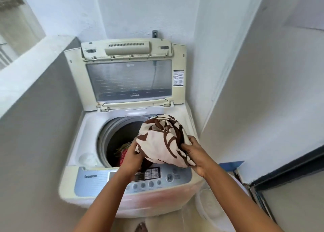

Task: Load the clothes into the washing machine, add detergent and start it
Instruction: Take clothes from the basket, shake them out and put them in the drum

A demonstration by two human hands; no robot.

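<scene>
A top-loading washing machine [80,138] stands in front of me with its lid [128,77] raised against the back wall. Both hands hold a bundled cream cloth with brown patterns [161,142] above the right side of the drum opening [121,135]. My left hand [132,155] grips the bundle's lower left edge. My right hand [194,153] grips its right side. Red and striped clothes [122,153] lie inside the drum. The control panel [150,176] with buttons runs along the machine's front, partly hidden by the cloth and my arms.
A grey low wall [35,109] hems in the machine on the left, and white walls close the back and right. A white laundry basket [213,209] stands on the floor at the machine's right. A dark door frame [289,168] is at the far right.
</scene>
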